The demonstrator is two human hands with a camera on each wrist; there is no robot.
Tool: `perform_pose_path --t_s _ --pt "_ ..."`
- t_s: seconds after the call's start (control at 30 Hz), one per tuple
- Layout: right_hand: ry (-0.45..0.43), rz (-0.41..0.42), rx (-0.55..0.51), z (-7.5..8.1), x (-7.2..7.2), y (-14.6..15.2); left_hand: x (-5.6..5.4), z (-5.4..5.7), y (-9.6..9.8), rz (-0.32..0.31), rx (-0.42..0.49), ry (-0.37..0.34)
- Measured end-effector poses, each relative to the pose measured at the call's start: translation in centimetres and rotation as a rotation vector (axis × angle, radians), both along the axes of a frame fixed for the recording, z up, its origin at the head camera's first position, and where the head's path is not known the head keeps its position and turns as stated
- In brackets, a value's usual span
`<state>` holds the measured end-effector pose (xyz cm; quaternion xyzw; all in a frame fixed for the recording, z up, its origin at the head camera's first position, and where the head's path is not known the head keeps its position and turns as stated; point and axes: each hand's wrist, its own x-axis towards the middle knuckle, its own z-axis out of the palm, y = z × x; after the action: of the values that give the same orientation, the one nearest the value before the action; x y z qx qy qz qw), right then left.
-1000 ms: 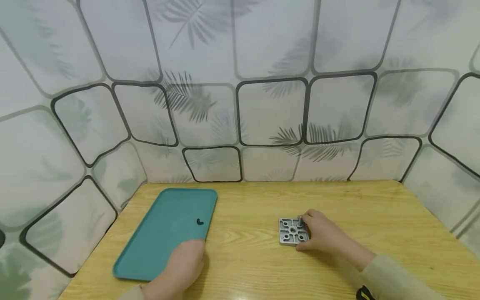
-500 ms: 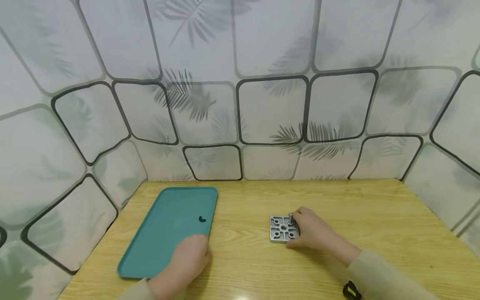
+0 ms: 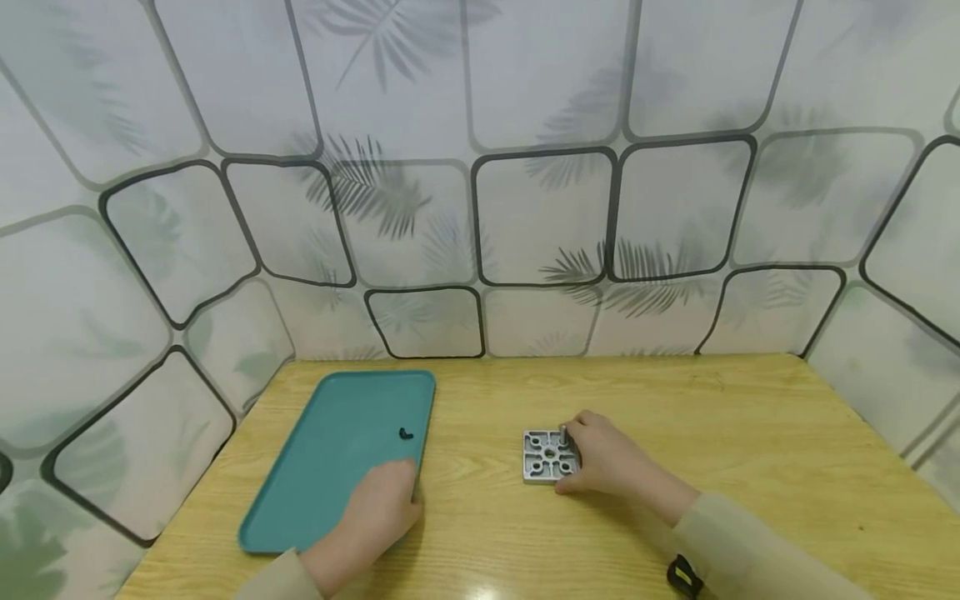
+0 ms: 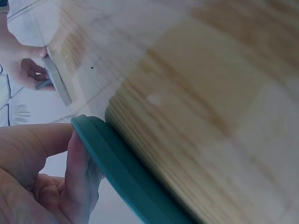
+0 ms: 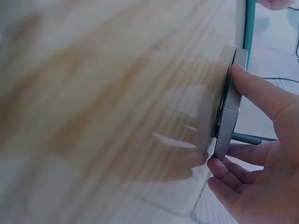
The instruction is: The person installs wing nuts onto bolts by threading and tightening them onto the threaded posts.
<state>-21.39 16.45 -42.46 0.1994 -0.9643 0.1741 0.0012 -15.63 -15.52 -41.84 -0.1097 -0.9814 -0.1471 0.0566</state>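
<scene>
metal plate [image 3: 546, 461] brought nearer the tray [image 3: 322, 467]

over the last second, the plate has been moved leftward along the table [image 3: 480, 508] by the right hand [image 3: 609, 457], and the gap to the teal tray has been narrowed. whether it is slid or held just above the wood cannot be told. the tray's near end seems to have been nudged slightly rightward too. the two are still kept apart, with table seen between them.

the plate is held level to the tray's right. it is silver-grey, square and ribbed on top, pierced at the centre, with ringed holes near the corners; an upright stud [image 3: 564, 434] is seen at its far right corner, close to the fingers.

by the right hand, half spread, the plate is gripped between thumb and fingers at opposite edges. by the left hand [image 3: 378, 496], more tightly curled, the tray's right rim is gripped. a small black piece [image 3: 406, 433] is borne on the tray.
</scene>
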Motion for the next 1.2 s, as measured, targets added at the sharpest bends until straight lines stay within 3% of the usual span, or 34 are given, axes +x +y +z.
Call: perform_pose_path --t_s 0.33,0.9,1.2 --pt "-0.009 -0.017 -0.012 0.2 -0.1 -0.8 0.1 -0.1 0.2 -0.003 -0.060 0.060" --pt "-0.066 -0.005 -0.036 0.3 -0.1 -1.3 0.4 -0.1 -0.1 -0.002 -0.043 0.013" --pt "-0.074 0.053 -0.061 0.0 -0.4 -0.6 0.4 0.1 -0.7 -0.011 -0.112 0.032"
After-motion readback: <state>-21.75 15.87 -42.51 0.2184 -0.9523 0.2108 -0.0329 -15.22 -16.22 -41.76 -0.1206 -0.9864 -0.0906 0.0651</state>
